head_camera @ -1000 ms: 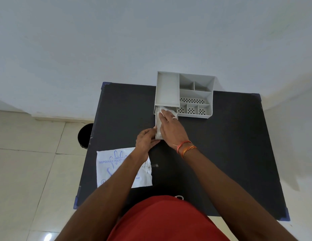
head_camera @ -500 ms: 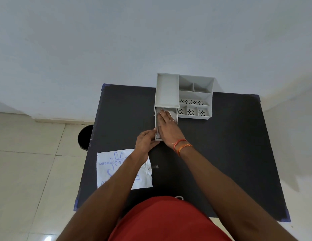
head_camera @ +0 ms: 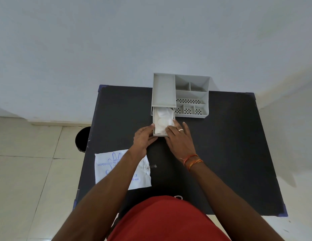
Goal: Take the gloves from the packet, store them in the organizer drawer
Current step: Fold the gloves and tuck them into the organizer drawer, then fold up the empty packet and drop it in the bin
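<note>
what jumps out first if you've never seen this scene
The grey organizer at the far edge of the black table, its drawer pulled out with white gloves inside. Both hands meet at the drawer's near end: the left hand holds its left corner, the right hand lays straight fingers on the gloves.

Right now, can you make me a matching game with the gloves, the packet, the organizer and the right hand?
Things:
1 gloves
2 packet
3 organizer
4 right hand

Places:
A flat on the table, near its left edge
B at the table's far edge, by the wall
C inside the pulled-out drawer
D touching the drawer's right rim

Pairs: 1-C, 2-A, 3-B, 4-D
</note>
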